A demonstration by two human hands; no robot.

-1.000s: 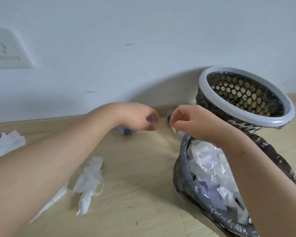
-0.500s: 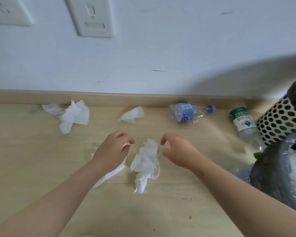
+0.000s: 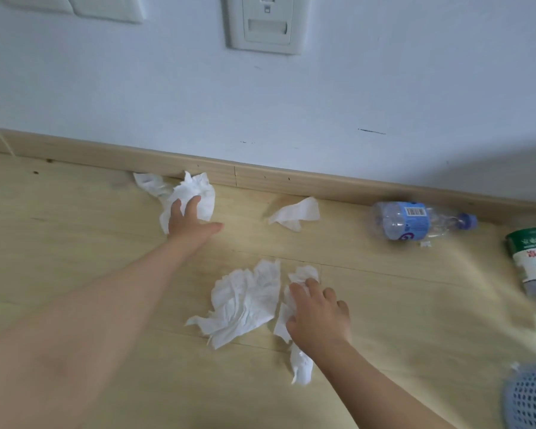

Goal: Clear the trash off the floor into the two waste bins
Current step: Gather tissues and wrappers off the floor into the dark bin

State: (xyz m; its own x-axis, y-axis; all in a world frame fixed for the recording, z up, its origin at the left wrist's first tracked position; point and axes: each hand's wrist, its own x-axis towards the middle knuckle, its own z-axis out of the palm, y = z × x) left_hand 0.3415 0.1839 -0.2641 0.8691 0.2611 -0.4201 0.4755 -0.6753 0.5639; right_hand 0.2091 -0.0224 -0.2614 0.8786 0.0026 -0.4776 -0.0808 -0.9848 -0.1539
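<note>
The left hand [image 3: 188, 222] reaches to the far left, its fingers laid nearly straight on a crumpled white tissue [image 3: 195, 190] that lies against the wooden baseboard [image 3: 260, 176], with the thumb spread out to the right. The right hand [image 3: 317, 311] is nearer, knuckles up, with its fingers bent down onto a narrow tissue strip [image 3: 300, 365]; whether they have pinched it cannot be told. Just left of that strip lies a large crumpled tissue [image 3: 245, 305] on the light wood floor [image 3: 399, 305]. Farther off, near the baseboard, sit a small tissue [image 3: 294, 213] and, to its right, a blue-labelled plastic bottle [image 3: 415, 219] on its side. A green-labelled bottle [image 3: 532, 252] lies at the right edge, and a blue mesh object [image 3: 532, 400] shows in the near right corner.
</note>
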